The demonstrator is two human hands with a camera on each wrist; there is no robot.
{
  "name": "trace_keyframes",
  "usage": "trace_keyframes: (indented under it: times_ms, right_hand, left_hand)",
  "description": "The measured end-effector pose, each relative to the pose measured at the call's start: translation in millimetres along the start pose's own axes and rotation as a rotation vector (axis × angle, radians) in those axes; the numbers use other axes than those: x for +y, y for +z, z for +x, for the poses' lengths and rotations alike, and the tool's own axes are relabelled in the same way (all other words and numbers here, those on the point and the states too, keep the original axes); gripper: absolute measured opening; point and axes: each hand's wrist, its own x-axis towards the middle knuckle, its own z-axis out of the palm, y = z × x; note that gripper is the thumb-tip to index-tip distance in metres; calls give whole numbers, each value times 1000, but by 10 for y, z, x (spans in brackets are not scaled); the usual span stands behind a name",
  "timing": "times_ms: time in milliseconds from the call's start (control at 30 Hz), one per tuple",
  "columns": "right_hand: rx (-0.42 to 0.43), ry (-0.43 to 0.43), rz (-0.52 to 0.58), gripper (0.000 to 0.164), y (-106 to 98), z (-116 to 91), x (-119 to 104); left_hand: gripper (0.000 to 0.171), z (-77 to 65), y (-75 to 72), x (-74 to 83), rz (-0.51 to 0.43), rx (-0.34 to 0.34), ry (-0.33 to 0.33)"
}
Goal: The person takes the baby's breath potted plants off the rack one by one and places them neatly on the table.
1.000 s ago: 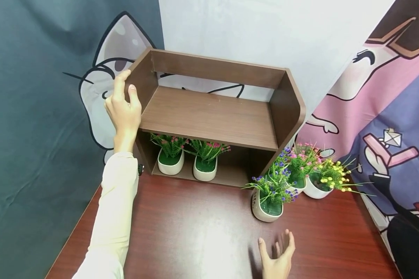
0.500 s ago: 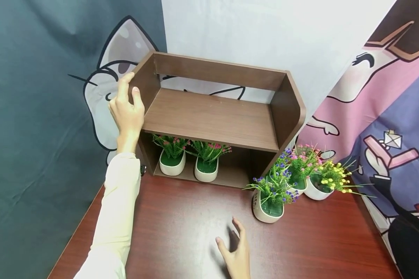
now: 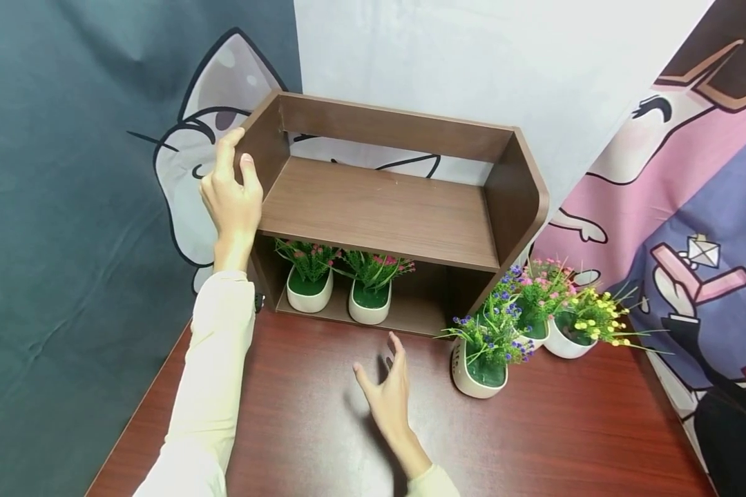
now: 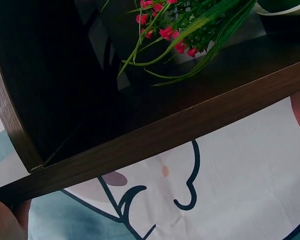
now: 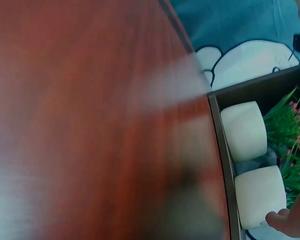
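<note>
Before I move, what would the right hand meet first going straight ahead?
Probably the second white pot from the left on the lower shelf, or the shelf's front edge; depth is unclear.

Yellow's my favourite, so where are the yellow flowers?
In the head view, the yellow flowers are on the right, outside the shelf, just beside some pink flowers.

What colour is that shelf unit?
The shelf unit is brown, with wood grain, best seen in the head view.

No text is legible: marks (image 3: 458,359) on the blue-flowered pot (image 3: 463,376) are tiny.
</note>
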Motion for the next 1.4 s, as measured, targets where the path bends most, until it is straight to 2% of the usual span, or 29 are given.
trace_keyframes:
  times_ms: [200, 300, 567, 700, 800, 933, 1233, 1400]
  right_hand:
    - [56, 119, -80, 85, 243, 377, 49]
    - [83, 145, -99, 89, 332, 518, 76]
    - [97, 182, -199, 98, 531, 772, 170]
    - [88, 236, -223, 100, 613, 840, 211]
    - [100, 303, -197, 97, 654, 877, 237]
    - [126, 333, -148, 90, 655, 904, 280]
    - [96, 282, -105, 83, 455, 795, 339]
    - [21, 200, -141, 81, 287, 639, 368]
  left_hand:
    - [34, 18, -5, 15, -5, -2, -29]
    - [34, 5, -2, 12, -3, -2, -39]
    - [34, 12, -5, -18, 9, -15, 24]
    - [34, 5, -22, 2, 20, -37, -14]
    - [35, 4, -25, 11, 19, -37, -25]
    - [34, 11, -24, 5, 10, -24, 9]
    - [35, -1, -10, 39, 8, -48, -36]
    - [35, 1, -24, 45, 14, -38, -45]
